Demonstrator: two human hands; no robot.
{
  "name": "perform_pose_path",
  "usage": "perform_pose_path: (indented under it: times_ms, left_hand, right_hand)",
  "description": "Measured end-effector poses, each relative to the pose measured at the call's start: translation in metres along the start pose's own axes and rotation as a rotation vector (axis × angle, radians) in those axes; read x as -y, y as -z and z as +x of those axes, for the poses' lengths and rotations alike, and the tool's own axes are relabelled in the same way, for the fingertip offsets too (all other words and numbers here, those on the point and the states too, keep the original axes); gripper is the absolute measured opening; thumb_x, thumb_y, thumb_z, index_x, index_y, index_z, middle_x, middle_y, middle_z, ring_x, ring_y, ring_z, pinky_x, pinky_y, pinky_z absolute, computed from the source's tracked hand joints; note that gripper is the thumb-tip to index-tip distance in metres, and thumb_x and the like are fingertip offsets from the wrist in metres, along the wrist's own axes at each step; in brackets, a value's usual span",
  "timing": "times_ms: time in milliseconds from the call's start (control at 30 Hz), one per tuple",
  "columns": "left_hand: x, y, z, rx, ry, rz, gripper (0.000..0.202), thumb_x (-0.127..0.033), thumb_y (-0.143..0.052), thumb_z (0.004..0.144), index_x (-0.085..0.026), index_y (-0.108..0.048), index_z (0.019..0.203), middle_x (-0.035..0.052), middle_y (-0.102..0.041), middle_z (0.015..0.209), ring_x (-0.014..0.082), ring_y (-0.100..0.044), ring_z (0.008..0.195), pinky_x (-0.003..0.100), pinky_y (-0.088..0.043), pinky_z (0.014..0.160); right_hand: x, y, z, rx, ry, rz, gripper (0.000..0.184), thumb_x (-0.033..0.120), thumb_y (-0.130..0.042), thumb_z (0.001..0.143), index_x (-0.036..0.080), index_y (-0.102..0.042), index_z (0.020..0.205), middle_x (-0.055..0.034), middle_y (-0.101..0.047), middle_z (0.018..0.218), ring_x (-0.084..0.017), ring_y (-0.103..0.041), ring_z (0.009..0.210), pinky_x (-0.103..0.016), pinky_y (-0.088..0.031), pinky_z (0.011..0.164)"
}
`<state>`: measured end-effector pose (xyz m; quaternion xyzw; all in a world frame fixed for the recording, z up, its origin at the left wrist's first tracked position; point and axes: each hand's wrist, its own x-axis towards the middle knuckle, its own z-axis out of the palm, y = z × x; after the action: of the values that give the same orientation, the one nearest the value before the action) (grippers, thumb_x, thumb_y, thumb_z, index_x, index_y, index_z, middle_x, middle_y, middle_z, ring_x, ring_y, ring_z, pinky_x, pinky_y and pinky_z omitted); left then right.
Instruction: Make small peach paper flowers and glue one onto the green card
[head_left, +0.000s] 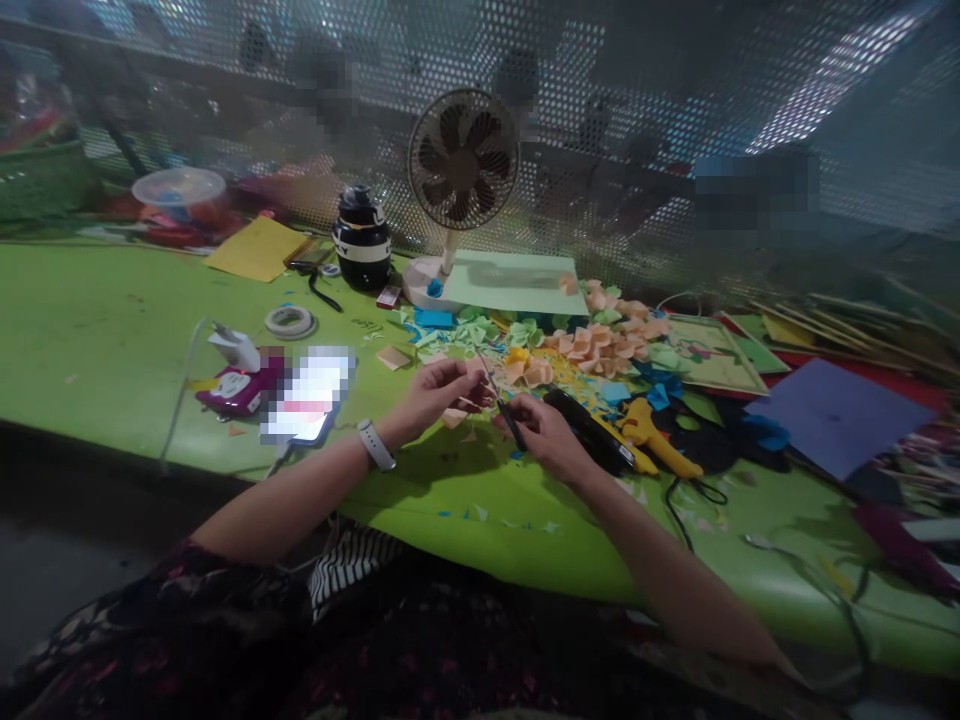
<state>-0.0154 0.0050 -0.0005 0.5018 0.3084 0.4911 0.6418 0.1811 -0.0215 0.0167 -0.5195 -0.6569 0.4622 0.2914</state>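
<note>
My right hand [551,437] grips dark-handled scissors [513,424], their blades pointing up and away toward my other hand. The fingers of my left hand [439,400] are pinched together close to the blades, on what looks like a small piece of peach paper; its outline is hard to make out. A heap of cut peach paper pieces [604,340] lies just beyond both hands, with light green pieces [480,328] beside it. Near my left wrist, a single peach paper square [394,357] rests on the green table [465,490].
A lit phone [311,400], a purple power block [244,392] and a tape roll [291,321] lie left. Behind stand a black jug [363,245] and a fan [465,165]. At right are a yellow glue gun [656,440], its cord and a purple sheet [844,415].
</note>
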Motion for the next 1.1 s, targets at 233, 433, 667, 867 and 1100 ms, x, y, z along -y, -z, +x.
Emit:
perform_pose_path:
  times_ms: [233, 433, 667, 867, 1100]
  left_hand:
    - [0.0031, 0.0014, 0.0011, 0.0, -0.008, -0.035, 0.038, -0.05, -0.079, 0.077, -0.016, -0.062, 0.08, 0.0059, -0.075, 0.084, 0.0154, -0.072, 0.075, 0.03, -0.06, 0.073]
    - [0.0018, 0.0007, 0.0013, -0.024, 0.004, -0.044, 0.038, -0.05, -0.079, 0.077, -0.015, -0.064, 0.083, 0.0053, -0.074, 0.082, 0.0154, -0.072, 0.075, 0.031, -0.06, 0.074]
    - [0.0004, -0.0009, 0.0016, -0.075, 0.01, -0.09, 0.043, -0.052, -0.084, 0.07, -0.014, -0.065, 0.082, 0.0034, -0.073, 0.077, 0.0151, -0.072, 0.074, 0.028, -0.06, 0.07]
    - [0.0029, 0.0015, 0.0034, -0.085, -0.011, -0.055, 0.046, -0.055, -0.082, 0.071, -0.015, -0.063, 0.082, 0.0033, -0.073, 0.076, 0.0141, -0.071, 0.07, 0.027, -0.058, 0.067]
    - [0.0017, 0.0018, 0.0031, -0.055, -0.009, -0.034, 0.046, -0.055, -0.082, 0.07, -0.014, -0.064, 0.082, 0.0037, -0.073, 0.076, 0.0129, -0.071, 0.069, 0.026, -0.058, 0.068]
  right_hand:
    - [0.0007, -0.0006, -0.0014, -0.024, 0.019, -0.03, 0.052, 0.07, -0.072, 0.066, 0.022, -0.054, 0.076, 0.0028, -0.049, 0.067, -0.013, -0.041, 0.059, -0.028, -0.031, 0.054]
    - [0.0021, -0.0004, -0.0017, -0.031, 0.023, -0.046, 0.055, 0.073, -0.072, 0.065, 0.022, -0.053, 0.073, 0.0025, -0.05, 0.065, -0.013, -0.041, 0.058, -0.028, -0.032, 0.054]
    - [0.0022, -0.001, -0.0022, -0.039, 0.022, -0.034, 0.057, 0.074, -0.072, 0.064, 0.022, -0.051, 0.07, 0.0025, -0.051, 0.063, -0.012, -0.043, 0.057, -0.027, -0.035, 0.054]
    - [0.0001, -0.0014, -0.002, -0.054, 0.013, -0.038, 0.058, 0.074, -0.073, 0.062, 0.021, -0.052, 0.07, 0.0033, -0.049, 0.06, -0.011, -0.041, 0.055, -0.026, -0.032, 0.051]
    - [0.0004, -0.0002, -0.0015, -0.05, 0.046, -0.068, 0.056, 0.074, -0.07, 0.065, 0.021, -0.052, 0.071, 0.0038, -0.047, 0.061, -0.011, -0.039, 0.054, -0.026, -0.031, 0.051]
